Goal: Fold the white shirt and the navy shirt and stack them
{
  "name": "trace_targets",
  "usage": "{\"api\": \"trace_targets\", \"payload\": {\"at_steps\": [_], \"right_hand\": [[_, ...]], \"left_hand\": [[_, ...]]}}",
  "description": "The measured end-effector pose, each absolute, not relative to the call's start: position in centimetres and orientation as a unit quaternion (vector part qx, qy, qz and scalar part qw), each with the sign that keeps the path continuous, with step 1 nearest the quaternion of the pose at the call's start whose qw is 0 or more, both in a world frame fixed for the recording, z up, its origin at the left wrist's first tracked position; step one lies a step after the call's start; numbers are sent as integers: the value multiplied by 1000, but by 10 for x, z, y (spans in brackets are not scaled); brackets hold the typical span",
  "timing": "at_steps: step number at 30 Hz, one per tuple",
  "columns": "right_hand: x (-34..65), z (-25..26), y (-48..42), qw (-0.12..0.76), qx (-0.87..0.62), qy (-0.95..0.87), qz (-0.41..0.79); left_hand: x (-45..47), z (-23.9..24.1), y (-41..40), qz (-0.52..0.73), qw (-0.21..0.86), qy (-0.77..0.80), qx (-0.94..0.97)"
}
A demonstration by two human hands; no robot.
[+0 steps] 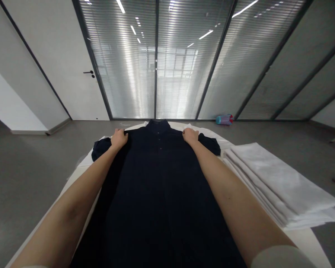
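A dark navy shirt (159, 178) with a stand collar and small buttons lies spread front up on a white table (303, 238), its collar at the far end. My left hand (119, 139) grips the shirt at its left shoulder, fingers closed on the fabric. On the opposite shoulder, my right hand (190, 136) is closed on the cloth in the same way. Both sleeves are bunched up beyond my hands. The lower part of the shirt runs toward me and out of view between my forearms.
Folded white cloth (279, 182) is stacked at the table's right side, its corner jutting past the edge. A blue and red patterned object (225, 119) lies on the floor by the glass partition (175, 67). A white door (58, 56) stands at the back left.
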State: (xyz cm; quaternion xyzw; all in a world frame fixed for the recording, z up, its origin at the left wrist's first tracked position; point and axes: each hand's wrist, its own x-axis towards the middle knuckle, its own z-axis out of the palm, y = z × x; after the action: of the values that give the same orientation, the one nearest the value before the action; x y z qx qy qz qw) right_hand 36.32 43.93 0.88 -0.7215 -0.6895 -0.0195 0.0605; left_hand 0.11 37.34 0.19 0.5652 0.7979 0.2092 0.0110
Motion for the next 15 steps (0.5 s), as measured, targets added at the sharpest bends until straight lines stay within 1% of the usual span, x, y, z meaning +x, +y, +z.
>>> {"api": "trace_targets", "payload": {"at_steps": [4,8,15], "right_hand": [[359,12,440,66,-709,-701,-41],[360,13,441,85,-721,-685,-57],[376,3,449,79,-702,-708,-14]], "left_hand": [[-8,4,388,222,63,829,510],[-15,3,393,225,82,844,480],[-23,7,396,203,105,847,480]]}}
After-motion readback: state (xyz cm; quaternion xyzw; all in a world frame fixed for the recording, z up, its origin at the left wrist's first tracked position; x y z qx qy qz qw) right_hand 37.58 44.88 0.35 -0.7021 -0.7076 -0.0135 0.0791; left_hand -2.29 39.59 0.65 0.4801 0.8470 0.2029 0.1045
